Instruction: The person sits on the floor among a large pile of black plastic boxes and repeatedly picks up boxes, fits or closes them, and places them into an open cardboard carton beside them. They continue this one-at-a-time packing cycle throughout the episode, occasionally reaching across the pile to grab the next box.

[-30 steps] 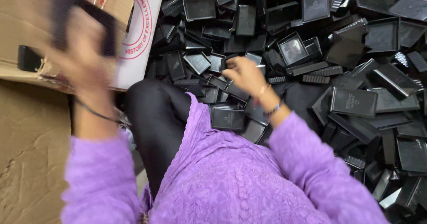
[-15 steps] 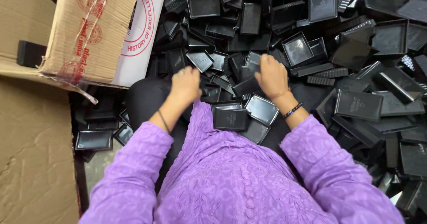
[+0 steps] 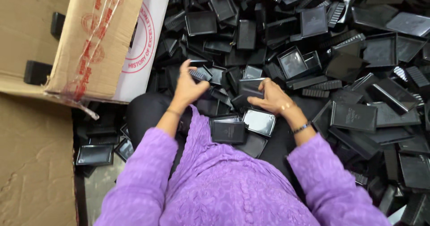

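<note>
A big heap of black plastic cases and lids (image 3: pixel 340 55) covers the floor ahead of me. My left hand (image 3: pixel 188 88) pinches a small ridged black piece (image 3: pixel 198 75) between thumb and fingers. My right hand (image 3: pixel 271 98) grips a flat black case (image 3: pixel 251 88) at the same height, a short gap from the left. On my lap lie a closed black case (image 3: pixel 229 131) and a glossy black tray (image 3: pixel 259 122). Purple sleeves cover both arms, and the right wrist wears a bracelet.
An open cardboard box (image 3: pixel 94 42) with red print stands at the left, its flap (image 3: pixel 27 163) spread over the floor. A few black trays (image 3: pixel 95 154) lie beside my left knee. The heap rises on the right up to the frame edge.
My left hand came down from the cardboard box to the pile and picked up a small ridged piece. My right hand closed on a flat case near my lap.
</note>
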Tool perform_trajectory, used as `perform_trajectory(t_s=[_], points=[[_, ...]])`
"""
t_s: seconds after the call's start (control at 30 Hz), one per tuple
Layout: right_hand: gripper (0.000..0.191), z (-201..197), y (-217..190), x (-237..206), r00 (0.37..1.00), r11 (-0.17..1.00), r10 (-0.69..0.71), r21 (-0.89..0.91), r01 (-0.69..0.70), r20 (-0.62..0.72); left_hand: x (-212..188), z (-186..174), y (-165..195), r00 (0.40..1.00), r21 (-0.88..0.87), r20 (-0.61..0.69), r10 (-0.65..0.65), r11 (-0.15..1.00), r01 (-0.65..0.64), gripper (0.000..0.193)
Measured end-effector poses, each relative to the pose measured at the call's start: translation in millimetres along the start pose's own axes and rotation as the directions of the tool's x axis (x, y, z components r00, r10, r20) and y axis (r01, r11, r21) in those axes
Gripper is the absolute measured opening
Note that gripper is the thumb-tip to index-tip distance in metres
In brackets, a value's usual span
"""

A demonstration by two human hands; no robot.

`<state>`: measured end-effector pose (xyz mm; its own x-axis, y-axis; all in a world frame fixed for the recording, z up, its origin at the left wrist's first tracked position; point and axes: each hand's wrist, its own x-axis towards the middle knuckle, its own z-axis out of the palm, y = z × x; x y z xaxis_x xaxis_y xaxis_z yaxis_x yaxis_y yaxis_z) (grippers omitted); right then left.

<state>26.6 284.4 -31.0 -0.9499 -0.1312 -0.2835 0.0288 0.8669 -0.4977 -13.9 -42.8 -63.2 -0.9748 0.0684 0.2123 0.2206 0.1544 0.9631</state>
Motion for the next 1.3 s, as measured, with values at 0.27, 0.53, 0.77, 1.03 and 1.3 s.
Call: perform_trajectory(t_s=[0.27, 0.53, 0.77, 1.03, 1.3], points=[[0.052, 68.1, -86.9, -38.6, 0.975, 0.558, -0.058, 0.803, 0.211, -0.215, -51.8, 7.1, 22.0, 0.829, -0.927, 0.336, -0.447, 0.000, 0.376, 0.062], [0.053, 71.1, -134.2, -64.1, 0.958, 0.347, -0.101, 0.894, 0.285, -0.267, -61.8, 38.6, 48.2, 0.917, -0.844, 0.107, -0.385, 0.453, 0.288, 0.084], [0.056, 64.1, -130.3, -73.5, 0.960, 0.412, -0.101, 0.867, 0.280, -0.263, -67.2, 45.2, 51.3, 0.925, -0.810, 0.073, -0.374, 0.519, 0.274, 0.081], [0.057, 57.8, -134.8, -77.3, 0.973, 0.362, -0.126, 0.905, 0.224, -0.191, -74.2, 45.8, 62.9, 0.931, -0.846, 0.102, -0.351, 0.461, 0.267, 0.081], [0.061, 61.1, -130.8, -76.9, 0.954, 0.302, -0.185, 0.910, 0.284, -0.237, -83.1, 42.5, 77.0, 0.945, -0.863, 0.083, -0.315, 0.452, 0.226, 0.078]])
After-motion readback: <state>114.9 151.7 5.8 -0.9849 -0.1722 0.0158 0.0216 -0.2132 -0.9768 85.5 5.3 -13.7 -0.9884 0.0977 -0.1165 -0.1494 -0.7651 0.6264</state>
